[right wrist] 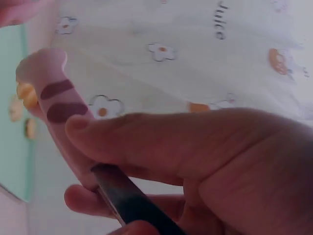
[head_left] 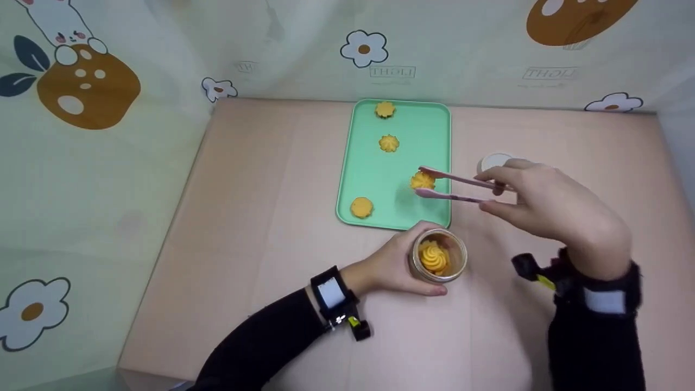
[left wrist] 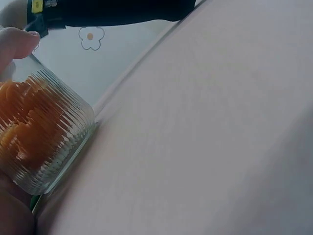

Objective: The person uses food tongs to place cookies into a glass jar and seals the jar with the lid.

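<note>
My left hand [head_left: 399, 263] grips a ribbed glass jar [head_left: 464, 258] from its left side. Swirled yellow cookies [head_left: 434, 257] lie inside, also visible through the glass in the left wrist view. My right hand [head_left: 554, 198] holds pink tongs [head_left: 461, 179] with paw-shaped tips and dark stripes, thumb on one arm and fingers on the other. Between the tips is a yellow flower-shaped cookie [head_left: 422, 181], over the right part of the green tray [head_left: 358, 168]. Whether it touches the tray I cannot tell. Three more cookies lie on the tray: one low left [head_left: 361, 207], two farther back.
A round white lid-like object [head_left: 497, 159] sits right of the tray, partly hidden behind my right hand. The pinkish tabletop [head_left: 260, 206] meets a patterned curtain [head_left: 304, 65] at the back and left. Each wrist wears a strapped camera.
</note>
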### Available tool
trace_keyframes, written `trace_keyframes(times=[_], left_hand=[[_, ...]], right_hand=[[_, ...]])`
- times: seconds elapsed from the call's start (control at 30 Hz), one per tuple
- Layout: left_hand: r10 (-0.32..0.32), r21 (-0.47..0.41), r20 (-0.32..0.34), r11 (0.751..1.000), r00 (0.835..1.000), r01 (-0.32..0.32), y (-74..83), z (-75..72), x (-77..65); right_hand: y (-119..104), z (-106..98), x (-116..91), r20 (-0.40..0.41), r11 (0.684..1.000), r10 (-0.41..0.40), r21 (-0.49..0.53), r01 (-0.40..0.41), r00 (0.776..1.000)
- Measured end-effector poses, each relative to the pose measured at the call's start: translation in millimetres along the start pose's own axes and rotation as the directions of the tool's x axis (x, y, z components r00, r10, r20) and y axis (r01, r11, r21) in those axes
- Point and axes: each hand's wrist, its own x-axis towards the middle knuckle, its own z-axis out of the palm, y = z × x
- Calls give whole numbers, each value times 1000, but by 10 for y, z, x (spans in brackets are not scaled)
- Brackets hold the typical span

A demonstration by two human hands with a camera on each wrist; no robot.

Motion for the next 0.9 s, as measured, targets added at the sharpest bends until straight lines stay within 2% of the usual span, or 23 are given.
trace_keyframes(times=[0.17,0.33,0.57,0.7,0.9], left_hand=[[5,18,-5,1000,1000,-5,8,1,6],[6,20,-8,1000,1000,-5,7,2,9],[-28,-26,0,999,1000,28,26,-2,-2],[-19,-74,10,997,1000,19,27,2,7],[-9,-56,7,998,1000,10,27,6,14]], right_hand=[[-76,-190,-335,-151,992,-125,-17,124,981],[-145,-277,-617,-192,981,-186,20,194,963],[-182,-247,-857,-125,983,-179,24,184,976],[-206,-227,-858,-73,983,-181,5,182,981],[-229,-199,-831,-23,989,-148,-24,148,989]])
